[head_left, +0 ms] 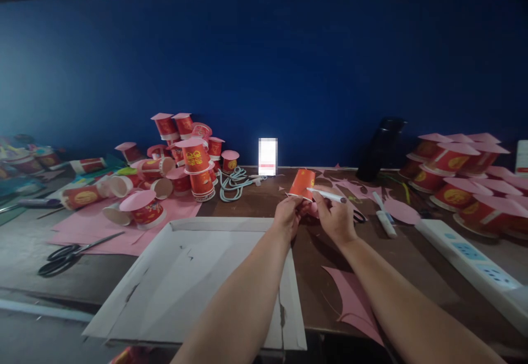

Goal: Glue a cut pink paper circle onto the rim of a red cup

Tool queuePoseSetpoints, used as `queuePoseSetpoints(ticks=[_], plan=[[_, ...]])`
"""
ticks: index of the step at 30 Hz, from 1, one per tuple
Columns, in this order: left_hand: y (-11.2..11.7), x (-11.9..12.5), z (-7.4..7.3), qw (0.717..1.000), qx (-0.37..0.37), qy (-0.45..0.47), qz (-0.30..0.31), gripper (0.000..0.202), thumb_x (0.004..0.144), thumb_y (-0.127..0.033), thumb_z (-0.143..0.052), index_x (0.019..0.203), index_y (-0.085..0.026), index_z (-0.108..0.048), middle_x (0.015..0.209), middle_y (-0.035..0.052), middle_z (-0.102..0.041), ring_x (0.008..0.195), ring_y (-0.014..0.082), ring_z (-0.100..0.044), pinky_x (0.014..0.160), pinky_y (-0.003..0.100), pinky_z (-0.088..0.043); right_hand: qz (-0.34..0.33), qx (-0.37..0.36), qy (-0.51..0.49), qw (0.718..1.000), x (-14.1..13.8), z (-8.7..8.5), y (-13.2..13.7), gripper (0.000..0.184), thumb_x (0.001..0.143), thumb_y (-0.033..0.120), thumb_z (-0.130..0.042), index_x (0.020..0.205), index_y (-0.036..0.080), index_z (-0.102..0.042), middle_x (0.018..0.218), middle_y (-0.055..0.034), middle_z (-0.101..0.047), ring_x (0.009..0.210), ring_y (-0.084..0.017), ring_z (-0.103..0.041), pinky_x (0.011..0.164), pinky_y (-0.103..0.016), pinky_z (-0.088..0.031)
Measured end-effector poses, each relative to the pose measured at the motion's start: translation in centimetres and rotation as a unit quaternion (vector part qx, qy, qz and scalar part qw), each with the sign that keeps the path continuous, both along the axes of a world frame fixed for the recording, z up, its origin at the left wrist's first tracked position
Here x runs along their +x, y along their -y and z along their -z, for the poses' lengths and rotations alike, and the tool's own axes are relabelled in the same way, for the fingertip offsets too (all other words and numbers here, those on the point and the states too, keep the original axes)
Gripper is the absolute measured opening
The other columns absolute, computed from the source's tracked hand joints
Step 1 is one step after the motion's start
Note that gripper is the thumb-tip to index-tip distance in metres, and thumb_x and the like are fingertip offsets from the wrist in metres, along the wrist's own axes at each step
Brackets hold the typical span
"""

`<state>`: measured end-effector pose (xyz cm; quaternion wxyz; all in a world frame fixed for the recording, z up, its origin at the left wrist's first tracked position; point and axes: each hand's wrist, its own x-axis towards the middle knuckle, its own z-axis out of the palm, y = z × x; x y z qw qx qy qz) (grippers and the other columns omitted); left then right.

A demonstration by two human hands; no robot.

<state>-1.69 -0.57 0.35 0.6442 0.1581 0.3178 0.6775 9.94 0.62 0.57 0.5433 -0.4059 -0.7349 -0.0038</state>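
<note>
My left hand [287,214] is closed on the rim of a red paper cup [302,182], held tilted just above the brown table [247,202]. My right hand [335,216] is closed on a white pen [328,194] whose dark tip points right, and it also touches something pink under the cup. Both hands meet at mid-table, just beyond a large flat white cardboard sheet [198,276].
Piles of red cups capped with pink paper stand at back left [190,158] and far right [457,174]. Black scissors [68,254] lie on the left near a pink paper sheet [91,226]. A pink scrap [352,301], a white power strip [470,259], a coiled cable [235,180] and a glue stick [385,222] lie around.
</note>
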Motion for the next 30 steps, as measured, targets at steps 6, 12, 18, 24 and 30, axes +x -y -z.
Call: queuePoseSetpoints(ticks=[6,12,18,24,30], plan=[[-0.09,-0.01,0.20,1.000,0.007,0.013,-0.002,0.009,0.070,-0.003,-0.057,0.067,-0.009,-0.063,0.060,0.0033,-0.062,0.054,0.0070,-0.057,0.063,0.019,-0.050,-0.005,0.002,0.017,1.000,-0.03,-0.03,0.18,0.030,0.091,0.040,-0.047,0.092,0.018,-0.067,0.091,-0.0104,-0.072,0.087,-0.024,-0.067,0.080,-0.037,-0.052],[-0.06,0.09,0.15,1.000,0.011,-0.005,0.006,0.008,0.069,-0.004,-0.058,0.065,-0.010,-0.062,0.059,0.0034,-0.061,0.055,0.0075,-0.057,0.062,0.019,-0.049,-0.014,0.010,0.014,1.000,-0.11,-0.19,0.25,0.030,0.092,0.039,-0.047,0.097,0.018,-0.068,0.097,-0.0116,-0.071,0.091,-0.024,-0.066,0.082,-0.037,-0.051],[-0.09,0.04,0.18,1.000,0.011,-0.015,0.009,0.006,0.067,-0.006,-0.061,0.063,-0.010,-0.061,0.058,0.0033,-0.061,0.054,0.0074,-0.057,0.061,0.019,-0.048,-0.015,0.015,0.004,1.000,-0.10,-0.17,0.09,0.028,0.092,0.037,-0.048,0.101,0.018,-0.067,0.102,-0.0114,-0.070,0.097,-0.023,-0.064,0.087,-0.038,-0.050],[-0.18,0.18,0.28,1.000,0.012,-0.009,0.001,0.004,0.065,-0.005,-0.062,0.064,-0.009,-0.062,0.058,0.0026,-0.061,0.053,0.0070,-0.056,0.062,0.019,-0.048,-0.010,0.005,0.011,1.000,0.00,0.01,0.05,0.028,0.091,0.039,-0.049,0.092,0.017,-0.067,0.092,-0.0104,-0.072,0.088,-0.024,-0.067,0.080,-0.037,-0.052],[-0.10,0.19,0.08,1.000,0.010,-0.011,0.000,0.006,0.066,-0.005,-0.063,0.063,-0.010,-0.061,0.059,0.0026,-0.060,0.054,0.0073,-0.056,0.065,0.021,-0.048,-0.015,0.006,0.015,1.000,-0.05,-0.01,0.07,0.029,0.092,0.039,-0.048,0.094,0.018,-0.067,0.095,-0.0112,-0.072,0.090,-0.024,-0.067,0.082,-0.037,-0.052]])
